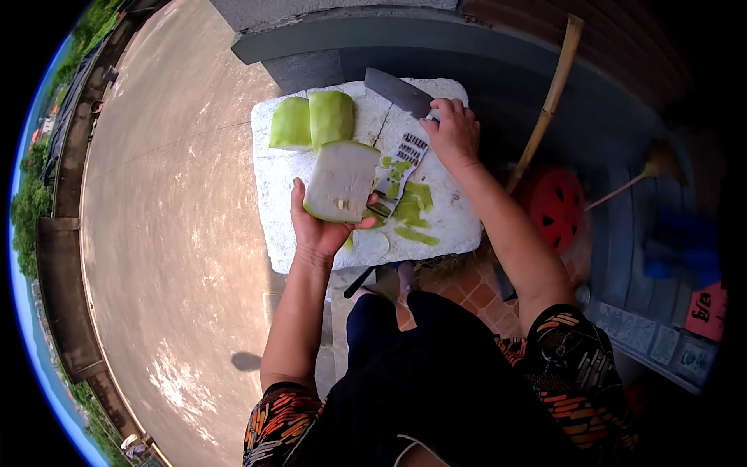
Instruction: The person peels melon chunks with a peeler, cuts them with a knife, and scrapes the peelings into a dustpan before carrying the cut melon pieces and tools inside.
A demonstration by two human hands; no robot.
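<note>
My left hand (pixel 323 232) holds a cut piece of pale green gourd (pixel 341 183) from below, its whitish cut face up and a few seeds showing near the lower edge. My right hand (pixel 453 132) is closed around the handle of a broad knife (pixel 398 93), whose blade points to the upper left over the white slab (pixel 443 222). Two peeled green gourd pieces (pixel 290 123) stand side by side at the slab's back left. Between my hands lies a metal grater (pixel 406 165) with green bits on it. Green peelings (pixel 414 204) are scattered beside the grater.
A bamboo pole (pixel 551 97) leans at the right behind my right arm. Near it is a red round stool (pixel 554 208) with dark holes. A grey ledge (pixel 342 39) runs behind the slab. Concrete ground (pixel 171 194) stretches to the left, and tiles (pixel 467 292) show below the slab.
</note>
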